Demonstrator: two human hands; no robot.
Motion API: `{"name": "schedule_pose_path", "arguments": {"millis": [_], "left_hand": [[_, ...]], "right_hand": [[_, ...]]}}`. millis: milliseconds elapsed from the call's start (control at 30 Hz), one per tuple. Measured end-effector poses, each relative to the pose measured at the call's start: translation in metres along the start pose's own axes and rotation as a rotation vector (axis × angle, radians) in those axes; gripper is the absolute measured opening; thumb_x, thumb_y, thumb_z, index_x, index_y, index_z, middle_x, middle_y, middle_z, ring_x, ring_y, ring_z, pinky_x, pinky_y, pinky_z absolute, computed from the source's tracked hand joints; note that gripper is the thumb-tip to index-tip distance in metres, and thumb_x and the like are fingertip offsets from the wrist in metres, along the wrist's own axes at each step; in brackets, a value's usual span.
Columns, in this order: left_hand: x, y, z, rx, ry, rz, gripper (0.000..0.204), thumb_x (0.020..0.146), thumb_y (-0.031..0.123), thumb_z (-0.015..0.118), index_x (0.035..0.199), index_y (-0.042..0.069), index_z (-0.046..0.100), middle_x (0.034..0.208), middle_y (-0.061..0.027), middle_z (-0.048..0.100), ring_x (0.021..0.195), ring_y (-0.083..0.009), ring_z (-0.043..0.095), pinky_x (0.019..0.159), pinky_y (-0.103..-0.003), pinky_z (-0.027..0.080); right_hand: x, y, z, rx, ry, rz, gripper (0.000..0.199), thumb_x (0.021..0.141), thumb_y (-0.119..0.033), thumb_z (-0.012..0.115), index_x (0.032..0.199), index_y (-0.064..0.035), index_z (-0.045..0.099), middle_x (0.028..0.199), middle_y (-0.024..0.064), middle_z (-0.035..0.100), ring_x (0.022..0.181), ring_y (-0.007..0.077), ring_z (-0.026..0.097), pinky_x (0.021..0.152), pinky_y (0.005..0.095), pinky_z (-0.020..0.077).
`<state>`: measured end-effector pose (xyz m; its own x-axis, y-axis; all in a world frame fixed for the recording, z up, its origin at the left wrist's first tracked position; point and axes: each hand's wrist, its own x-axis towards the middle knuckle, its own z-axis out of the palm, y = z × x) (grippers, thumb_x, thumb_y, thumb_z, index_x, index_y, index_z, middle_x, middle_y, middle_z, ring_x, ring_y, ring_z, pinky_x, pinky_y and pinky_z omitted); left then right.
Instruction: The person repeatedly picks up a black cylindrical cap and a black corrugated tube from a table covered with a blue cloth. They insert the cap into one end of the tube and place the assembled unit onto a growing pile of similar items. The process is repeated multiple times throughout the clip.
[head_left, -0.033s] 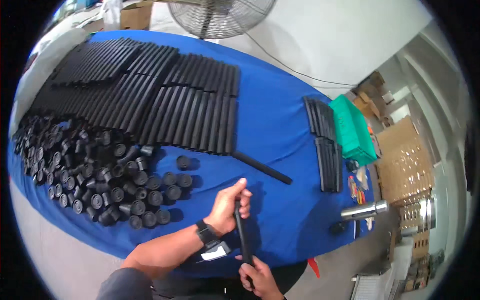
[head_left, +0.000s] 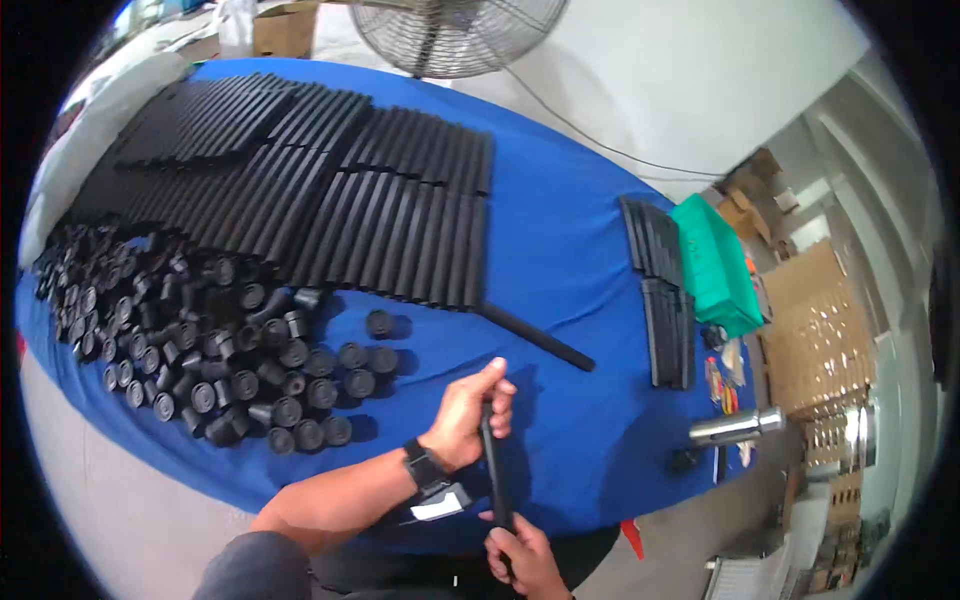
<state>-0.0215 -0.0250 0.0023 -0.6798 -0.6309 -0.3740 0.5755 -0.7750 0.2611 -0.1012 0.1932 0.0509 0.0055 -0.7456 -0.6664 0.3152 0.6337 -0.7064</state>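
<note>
My left hand (head_left: 468,408) grips the upper end of a slim black tube (head_left: 494,470), held nearly upright over the near edge of the blue table (head_left: 570,230). My right hand (head_left: 522,557) holds the tube's lower end. A black watch sits on my left wrist. To the left of my hands lies a big pile of black round caps (head_left: 200,340). Behind it, long rows of black tubes (head_left: 330,190) lie side by side. One loose black tube (head_left: 535,337) lies slanted just beyond my left hand.
A smaller stack of black tubes (head_left: 665,290) lies at the table's right side beside a green box (head_left: 715,265). A shiny metal cylinder (head_left: 735,428) rests near the right corner. A standing fan (head_left: 455,30) is behind the table, and cardboard boxes (head_left: 810,320) stand on the right.
</note>
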Motion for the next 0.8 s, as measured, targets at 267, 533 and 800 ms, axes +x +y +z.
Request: {"name": "schedule_pose_path", "arguments": {"millis": [267, 533, 800], "left_hand": [[0.000, -0.005, 0.002, 0.042, -0.084, 0.014, 0.047, 0.103, 0.049, 0.058, 0.088, 0.005, 0.063, 0.066, -0.0007, 0.052, 0.056, -0.0146, 0.048, 0.054, -0.031, 0.042], [0.004, 0.001, 0.012, 0.980, -0.301, 0.397, 0.031, 0.095, 0.036, 0.073, 0.095, 0.006, 0.063, 0.075, 0.0019, 0.053, 0.067, -0.0089, 0.049, 0.058, -0.030, 0.040], [-0.006, 0.005, 0.015, 0.707, -0.357, 0.049, 0.020, 0.096, 0.024, 0.072, 0.089, 0.012, 0.058, 0.065, 0.0072, 0.047, 0.046, -0.0029, 0.039, 0.040, -0.022, 0.026]], "right_hand": [[0.010, 0.000, 0.035, -0.017, -0.019, -0.016, 0.024, 0.102, -0.023, 0.064, 0.118, -0.0064, 0.058, 0.073, -0.0008, 0.055, 0.046, 0.0072, 0.047, 0.039, 0.0224, 0.0361], [-0.021, -0.007, 0.019, -0.172, 0.162, -0.119, 0.019, 0.101, -0.024, 0.065, 0.104, -0.0067, 0.058, 0.067, -0.0018, 0.052, 0.046, 0.0060, 0.044, 0.041, 0.0217, 0.0343], [-0.014, -0.024, -0.023, -0.282, 0.166, -0.222, 0.025, 0.107, -0.023, 0.053, 0.120, -0.0025, 0.061, 0.078, 0.0026, 0.062, 0.052, 0.0080, 0.052, 0.043, 0.0226, 0.0414]]}}
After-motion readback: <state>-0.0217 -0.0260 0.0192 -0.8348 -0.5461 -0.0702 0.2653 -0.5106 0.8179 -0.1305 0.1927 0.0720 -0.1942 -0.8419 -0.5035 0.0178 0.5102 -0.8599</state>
